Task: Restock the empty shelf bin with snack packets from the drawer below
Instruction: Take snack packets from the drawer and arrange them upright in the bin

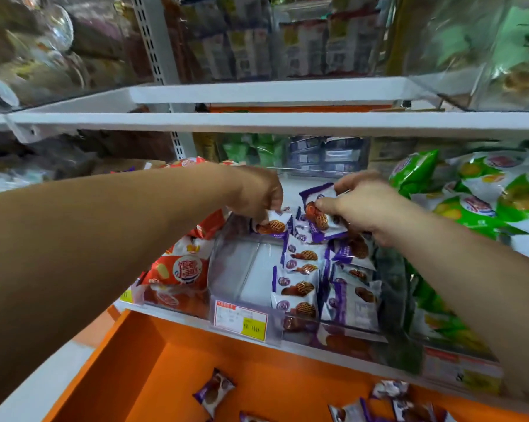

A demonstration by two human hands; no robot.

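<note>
My left hand [258, 193] pinches one packet [272, 226]; my right hand [366, 205] grips a bunch [324, 223], partly hiding it, over the bin [229, 257].

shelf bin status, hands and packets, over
Left hand pinches one packet, right hand grips packets, both at back of bin. Its left side bare. Loose packets in drawer. Nothing in the way.

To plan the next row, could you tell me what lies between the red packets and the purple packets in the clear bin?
In the head view, only the clear bin's side wall and a bare strip of its floor.
</note>
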